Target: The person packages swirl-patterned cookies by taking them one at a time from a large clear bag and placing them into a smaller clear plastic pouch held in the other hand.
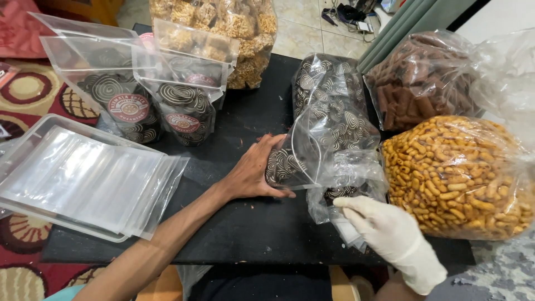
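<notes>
My bare left hand [253, 170] grips the bottom of a small clear pouch [304, 153] partly filled with brown-and-white spiral snacks, lying on the black table [245, 228]. My right hand [384, 228], in a white glove, rests at the mouth of a large clear bag of the same spiral snacks [334, 103], touching its crumpled plastic. Its fingers are loosely curled; whether they pinch the plastic is unclear.
Two filled, labelled pouches [161, 108] stand at the back left. A clear tray of empty pouches [83, 178] lies on the left. Big bags of yellow curved snacks [457, 178], brown sticks [423, 83] and puffed squares [234, 28] crowd the right and back.
</notes>
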